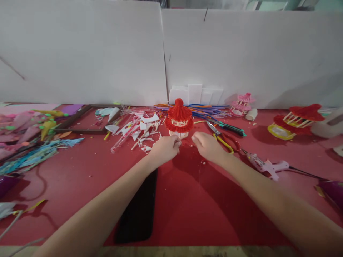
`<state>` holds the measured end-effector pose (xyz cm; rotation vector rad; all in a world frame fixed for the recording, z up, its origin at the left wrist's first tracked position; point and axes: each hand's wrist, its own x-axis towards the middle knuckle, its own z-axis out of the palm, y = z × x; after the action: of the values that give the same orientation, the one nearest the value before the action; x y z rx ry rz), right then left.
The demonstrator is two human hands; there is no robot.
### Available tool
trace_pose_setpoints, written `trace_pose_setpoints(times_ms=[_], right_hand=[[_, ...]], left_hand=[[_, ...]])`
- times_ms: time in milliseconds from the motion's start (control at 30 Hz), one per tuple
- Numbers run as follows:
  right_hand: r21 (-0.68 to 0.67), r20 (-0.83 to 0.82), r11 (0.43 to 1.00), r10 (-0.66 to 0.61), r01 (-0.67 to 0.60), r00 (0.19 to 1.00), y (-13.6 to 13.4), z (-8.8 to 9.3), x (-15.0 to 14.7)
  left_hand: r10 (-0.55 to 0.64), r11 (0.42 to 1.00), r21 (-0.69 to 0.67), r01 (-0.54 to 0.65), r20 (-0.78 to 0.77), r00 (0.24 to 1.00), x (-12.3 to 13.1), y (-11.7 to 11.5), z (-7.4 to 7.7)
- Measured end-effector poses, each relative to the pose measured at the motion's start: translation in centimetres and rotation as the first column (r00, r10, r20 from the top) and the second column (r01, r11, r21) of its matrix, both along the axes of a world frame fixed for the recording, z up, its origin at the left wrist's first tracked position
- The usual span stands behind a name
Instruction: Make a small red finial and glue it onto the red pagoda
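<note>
A small red model pavilion [179,119] with fuzzy red roofs and a pale stick frame stands on the red table [187,200], just beyond my hands. My left hand [165,148] is curled closed right in front of its base, fingertips pinched together near the pale foot. My right hand [206,145] is also curled closed a little to the right, fingertips pointing toward the left hand. What either hand pinches is too small to make out. Tiny red and white scraps lie between the hands.
Scissors with yellow handles [223,139], a green-handled cutter [230,128] and a pink glue gun [268,166] lie to the right. Coloured pipe cleaners [206,109], white foam scraps [142,126], two other model pavilions [242,103] [297,119], paper crafts [29,142], a black phone [139,210].
</note>
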<state>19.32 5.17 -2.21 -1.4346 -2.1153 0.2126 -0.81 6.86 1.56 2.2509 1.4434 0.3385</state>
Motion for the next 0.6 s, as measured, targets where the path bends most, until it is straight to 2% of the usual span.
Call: trace_pose_setpoints(times_ms=[100, 200, 300, 400, 467, 533, 600], right_hand=[[-0.078, 0.125, 0.997, 0.015, -0.005, 0.992, -2.3, -0.3, 0.2], [-0.13, 0.203, 0.988, 0.104, -0.078, 0.974, -4.4, 0.1, 0.4], [-0.147, 0.233, 0.973, 0.21, -0.178, 0.95, -6.1, 0.9, 0.8], [-0.1, 0.249, 0.974, 0.222, -0.203, 0.943, -7.3, 1.2, 1.3], [-0.059, 0.249, 0.987, 0.16, -0.15, 0.955, -7.8, 1.1, 1.5], [-0.039, 0.245, 0.997, 0.077, -0.07, 0.966, -8.2, 0.9, 1.7], [-0.03, 0.249, 0.999, 0.023, -0.016, 0.968, -8.5, 0.9, 1.8]], left_hand=[[0.032, 0.999, 0.013, -0.032, -0.051, 0.998, 0.1, -0.5, 0.7], [0.01, 1.0, 0.005, -0.01, -0.106, 0.994, -0.1, -0.5, 2.0], [-0.043, 0.999, -0.008, 0.042, -0.162, 0.986, -0.7, -0.2, 4.2], [0.002, 0.998, 0.055, 0.008, -0.176, 0.984, -1.0, 0.4, 6.8], [0.085, 0.986, 0.157, -0.063, -0.139, 0.987, -0.8, 1.2, 8.3], [0.183, 0.926, 0.335, -0.173, 0.003, 0.983, -0.4, 2.6, 9.2], [0.164, 0.866, 0.445, -0.227, 0.176, 0.971, 0.2, 4.3, 9.5]])
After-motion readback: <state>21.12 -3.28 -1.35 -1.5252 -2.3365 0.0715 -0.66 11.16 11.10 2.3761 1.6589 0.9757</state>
